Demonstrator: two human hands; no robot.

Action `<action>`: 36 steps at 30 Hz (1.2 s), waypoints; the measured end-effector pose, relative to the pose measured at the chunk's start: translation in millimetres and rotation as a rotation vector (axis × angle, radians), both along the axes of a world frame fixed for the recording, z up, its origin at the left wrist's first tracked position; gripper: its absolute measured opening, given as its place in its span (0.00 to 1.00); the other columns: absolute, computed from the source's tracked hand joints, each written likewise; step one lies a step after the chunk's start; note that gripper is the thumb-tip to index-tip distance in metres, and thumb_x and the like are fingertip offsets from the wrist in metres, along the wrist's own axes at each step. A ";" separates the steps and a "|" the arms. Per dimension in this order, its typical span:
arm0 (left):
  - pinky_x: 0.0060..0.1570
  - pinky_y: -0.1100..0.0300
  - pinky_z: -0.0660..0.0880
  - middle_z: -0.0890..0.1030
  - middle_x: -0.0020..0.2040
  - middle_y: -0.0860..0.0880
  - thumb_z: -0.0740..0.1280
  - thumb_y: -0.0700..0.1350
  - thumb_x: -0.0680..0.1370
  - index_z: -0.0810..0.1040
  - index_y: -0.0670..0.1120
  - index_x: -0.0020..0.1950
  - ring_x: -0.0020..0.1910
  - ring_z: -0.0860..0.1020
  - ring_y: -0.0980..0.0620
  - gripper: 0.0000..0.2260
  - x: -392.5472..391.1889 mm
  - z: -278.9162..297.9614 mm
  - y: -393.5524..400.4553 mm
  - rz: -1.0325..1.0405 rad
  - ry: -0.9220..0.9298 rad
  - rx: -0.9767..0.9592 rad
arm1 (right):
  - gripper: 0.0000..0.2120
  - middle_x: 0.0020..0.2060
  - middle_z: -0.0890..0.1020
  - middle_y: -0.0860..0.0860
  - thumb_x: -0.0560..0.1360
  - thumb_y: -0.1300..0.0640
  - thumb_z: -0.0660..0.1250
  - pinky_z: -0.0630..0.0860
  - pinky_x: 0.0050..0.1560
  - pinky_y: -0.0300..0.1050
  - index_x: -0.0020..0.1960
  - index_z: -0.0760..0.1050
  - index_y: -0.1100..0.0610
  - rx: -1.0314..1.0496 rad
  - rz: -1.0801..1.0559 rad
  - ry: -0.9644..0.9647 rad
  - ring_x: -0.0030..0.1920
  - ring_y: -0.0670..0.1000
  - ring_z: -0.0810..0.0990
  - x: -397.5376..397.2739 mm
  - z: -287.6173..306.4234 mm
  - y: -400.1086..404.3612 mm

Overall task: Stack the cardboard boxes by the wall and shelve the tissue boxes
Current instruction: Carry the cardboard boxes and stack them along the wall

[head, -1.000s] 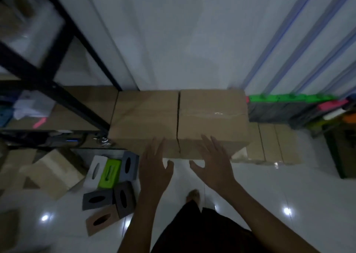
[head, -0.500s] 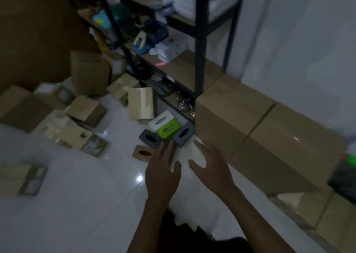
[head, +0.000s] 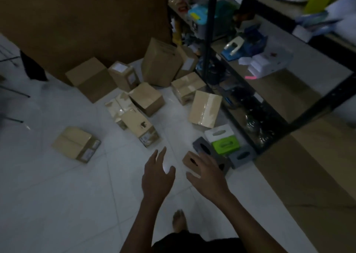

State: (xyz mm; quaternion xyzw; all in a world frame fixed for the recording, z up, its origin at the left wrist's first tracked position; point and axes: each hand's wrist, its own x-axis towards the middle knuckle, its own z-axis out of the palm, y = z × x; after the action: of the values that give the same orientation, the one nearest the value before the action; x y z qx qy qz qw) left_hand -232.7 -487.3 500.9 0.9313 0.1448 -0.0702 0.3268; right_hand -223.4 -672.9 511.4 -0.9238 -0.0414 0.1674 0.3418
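Observation:
Several cardboard boxes lie scattered on the white tiled floor: a tall one (head: 160, 62) near the shelf, a taped one (head: 205, 108) leaning by the shelf foot, a small one (head: 77, 144) at the left. Tissue boxes cluster by the shelf: white (head: 218, 132), green (head: 225, 145), dark grey (head: 202, 146), grey (head: 241, 156) and brown (head: 189, 161). My left hand (head: 157, 177) hovers open over bare floor. Also open, my right hand (head: 209, 172) hangs above the brown and dark grey tissue boxes, holding nothing.
A black metal shelf (head: 209, 31) with cluttered wooden boards stands at the right. A large stacked cardboard box (head: 317, 166) fills the right edge. A brown wall panel (head: 86, 21) backs the scattered boxes. My bare foot (head: 179, 222) is on the tiles.
My view has swung left from the stacked boxes by the wall to the scattered boxes on the floor. Both hands stay open and empty in front of me.

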 end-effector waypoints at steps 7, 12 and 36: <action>0.75 0.47 0.64 0.62 0.81 0.48 0.69 0.54 0.79 0.61 0.56 0.81 0.78 0.63 0.46 0.32 93.0 -20.7 128.5 0.137 0.092 -0.188 | 0.31 0.79 0.59 0.47 0.77 0.41 0.64 0.60 0.76 0.54 0.78 0.58 0.38 -0.071 0.100 0.091 0.79 0.53 0.55 96.3 -17.4 109.9; 0.74 0.49 0.64 0.63 0.80 0.49 0.70 0.51 0.79 0.60 0.54 0.82 0.77 0.63 0.47 0.33 168.6 -33.9 198.7 0.163 0.138 -0.231 | 0.31 0.80 0.59 0.46 0.78 0.42 0.63 0.62 0.75 0.52 0.79 0.58 0.40 -0.081 0.108 0.151 0.78 0.52 0.56 172.9 -39.3 164.1; 0.73 0.50 0.64 0.63 0.80 0.45 0.68 0.47 0.81 0.61 0.53 0.81 0.77 0.66 0.44 0.30 557.8 -212.7 452.7 -0.476 0.535 0.023 | 0.24 0.75 0.69 0.50 0.80 0.52 0.65 0.68 0.71 0.49 0.75 0.67 0.43 0.324 -0.809 0.658 0.73 0.53 0.68 444.6 -208.5 379.8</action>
State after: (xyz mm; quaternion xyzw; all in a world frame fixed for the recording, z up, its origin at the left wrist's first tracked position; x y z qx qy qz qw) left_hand 325.1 -34.7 288.2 0.8912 0.0050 -0.3841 0.2411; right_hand 221.3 -293.0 302.9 -0.7005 0.4014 0.2942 0.5116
